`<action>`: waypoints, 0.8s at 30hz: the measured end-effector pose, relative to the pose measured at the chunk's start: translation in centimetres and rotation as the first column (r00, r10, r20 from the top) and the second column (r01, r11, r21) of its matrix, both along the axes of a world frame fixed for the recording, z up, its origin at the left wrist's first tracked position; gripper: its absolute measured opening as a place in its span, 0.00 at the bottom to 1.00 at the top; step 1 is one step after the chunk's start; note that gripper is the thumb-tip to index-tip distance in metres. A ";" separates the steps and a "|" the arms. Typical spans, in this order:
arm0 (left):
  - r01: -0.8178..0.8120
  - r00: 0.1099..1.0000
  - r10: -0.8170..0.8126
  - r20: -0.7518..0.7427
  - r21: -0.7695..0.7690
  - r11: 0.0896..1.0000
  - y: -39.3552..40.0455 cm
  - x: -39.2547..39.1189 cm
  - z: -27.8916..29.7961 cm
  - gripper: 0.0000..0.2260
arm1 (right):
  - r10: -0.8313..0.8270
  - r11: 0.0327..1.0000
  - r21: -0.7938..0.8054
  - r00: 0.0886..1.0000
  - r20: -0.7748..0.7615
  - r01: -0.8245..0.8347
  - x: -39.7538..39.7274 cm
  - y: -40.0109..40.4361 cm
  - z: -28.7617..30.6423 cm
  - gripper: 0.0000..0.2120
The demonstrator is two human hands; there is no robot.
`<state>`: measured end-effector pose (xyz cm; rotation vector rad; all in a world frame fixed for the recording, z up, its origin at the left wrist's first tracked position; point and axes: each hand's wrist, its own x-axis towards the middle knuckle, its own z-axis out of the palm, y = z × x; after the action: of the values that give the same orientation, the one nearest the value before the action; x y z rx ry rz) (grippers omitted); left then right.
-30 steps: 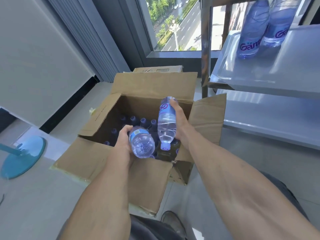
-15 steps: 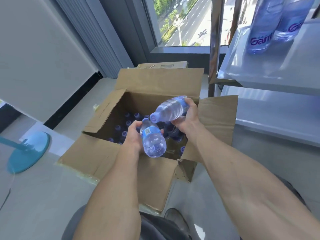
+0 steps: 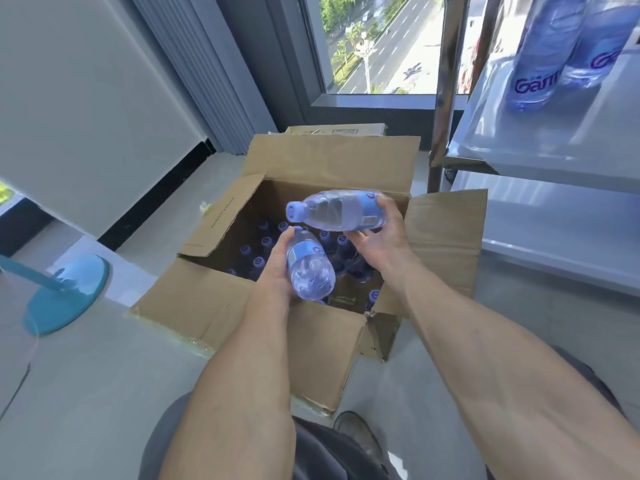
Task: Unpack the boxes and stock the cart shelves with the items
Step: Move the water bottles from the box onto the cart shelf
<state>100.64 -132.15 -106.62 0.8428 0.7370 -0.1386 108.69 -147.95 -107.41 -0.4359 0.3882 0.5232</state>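
2 bottles out over open box (image 3: 242, 306), left hand (image 3: 277, 271) fingers wrapped on one bottle (image 3: 310, 268), right hand (image 3: 381, 242) grasping another (image 3: 337, 211), cap at 9 o'clock, cart shelf (image 3: 554, 230) at 3 o'clock

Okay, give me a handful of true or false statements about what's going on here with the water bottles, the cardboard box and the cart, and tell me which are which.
1. Each hand holds a water bottle. True: the left hand grips one bottle, the right hand grips another bottle.
2. The cardboard box is empty. False: many capped bottles stand inside it.
3. The right hand's bottle lies roughly level, its cap pointing to the person's left. True.
4. The cart's top shelf has no bottles on it. False: two shelf bottles already stand there.
5. The box flaps are taped shut. False: they are folded open.
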 end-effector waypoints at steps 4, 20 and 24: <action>0.028 0.999 -0.028 -0.024 -0.013 1.000 0.4 0.5 -0.5 0.23 | 0.073 0.990 -0.120 0.997 -0.018 -0.074 -0.8 0.0 0.2 0.17; 0.072 0.997 -0.062 -0.038 0.637 0.767 -3.9 2.2 1.0 0.37 | 0.208 0.976 0.010 0.945 0.254 -0.218 -1.0 -4.8 2.9 0.12; 0.105 0.994 -0.042 -0.100 0.788 0.606 -7.8 2.3 0.9 0.32 | 0.228 0.972 0.005 0.955 0.189 -0.233 -2.0 -7.4 1.6 0.10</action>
<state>102.94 -139.90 -105.73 1.7474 0.8362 0.1093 106.68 -155.35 -105.83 -0.5032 0.1487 0.7079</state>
